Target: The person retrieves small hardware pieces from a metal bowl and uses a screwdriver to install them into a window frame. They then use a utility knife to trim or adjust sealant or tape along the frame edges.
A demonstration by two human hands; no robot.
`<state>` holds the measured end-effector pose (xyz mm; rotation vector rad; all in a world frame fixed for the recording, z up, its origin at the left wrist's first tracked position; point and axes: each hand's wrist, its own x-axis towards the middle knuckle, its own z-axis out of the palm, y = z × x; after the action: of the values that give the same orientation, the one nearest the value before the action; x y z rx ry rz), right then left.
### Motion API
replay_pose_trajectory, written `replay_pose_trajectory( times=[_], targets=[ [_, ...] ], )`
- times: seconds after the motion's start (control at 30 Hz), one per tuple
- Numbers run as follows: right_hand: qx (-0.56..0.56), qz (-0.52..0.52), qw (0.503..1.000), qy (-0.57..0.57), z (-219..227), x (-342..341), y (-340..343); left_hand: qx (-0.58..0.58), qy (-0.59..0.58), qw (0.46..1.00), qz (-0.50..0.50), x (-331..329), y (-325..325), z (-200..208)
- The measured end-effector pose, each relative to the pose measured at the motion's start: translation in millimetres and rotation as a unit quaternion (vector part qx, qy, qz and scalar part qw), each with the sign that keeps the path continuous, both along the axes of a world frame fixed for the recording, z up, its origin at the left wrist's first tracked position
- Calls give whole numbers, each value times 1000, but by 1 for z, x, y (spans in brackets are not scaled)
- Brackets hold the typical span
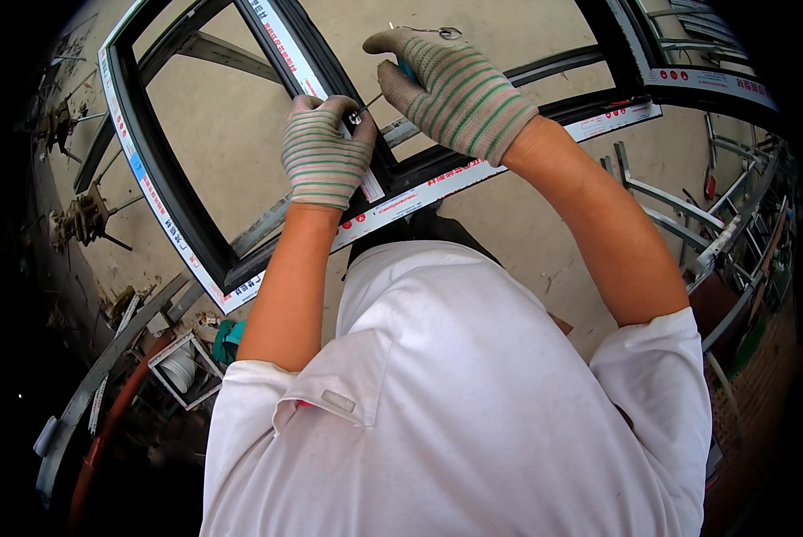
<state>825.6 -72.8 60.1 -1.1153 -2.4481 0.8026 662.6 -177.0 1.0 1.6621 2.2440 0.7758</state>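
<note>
A dark window frame [182, 192] with printed protective film along its edges lies across in front of me. My left hand [330, 154], in a striped knit glove, rests on the frame's middle bar [296, 54]. Its thumb and fingers pinch a small shiny metal piece [356, 117] at the bar. To the right, my right hand [459, 94], gloved alike, is closed around a blue-handled screwdriver [406, 69]. Most of the handle is hidden by the glove. Its thin shaft points toward the metal piece; whether the tip touches cannot be made out.
Beyond the right hand shows a small metal loop [450, 33]. Metal rails and racks [679, 201] stand at the right. On the left are clamp-like machine parts [84, 219], a white-framed box with a coil [185, 370] and a red pipe [115, 421].
</note>
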Motion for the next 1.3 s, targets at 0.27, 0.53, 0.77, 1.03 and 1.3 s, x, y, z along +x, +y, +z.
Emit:
replay_pose_trajectory(
  times=[0.27, 0.53, 0.77, 1.03, 1.3],
  targets=[
    [-38, -19, 999, -20, 2, 6, 1, 19, 9, 1000, -4, 0, -1, -1],
    [111, 88, 989, -52, 17, 14, 0, 36, 8, 999, -6, -1, -1, -4],
    [174, 134, 973, -66, 22, 1, -10, -19, -52, 998, 23, -1, -2, -5],
    [209, 138, 968, -32, 15, -9, -14, -38, -62, 997, 28, 0, 2, -9],
    [197, 70, 963, -168, 37, -11, -16, -52, -25, 998, 27, 1, 4, 0]
  ],
)
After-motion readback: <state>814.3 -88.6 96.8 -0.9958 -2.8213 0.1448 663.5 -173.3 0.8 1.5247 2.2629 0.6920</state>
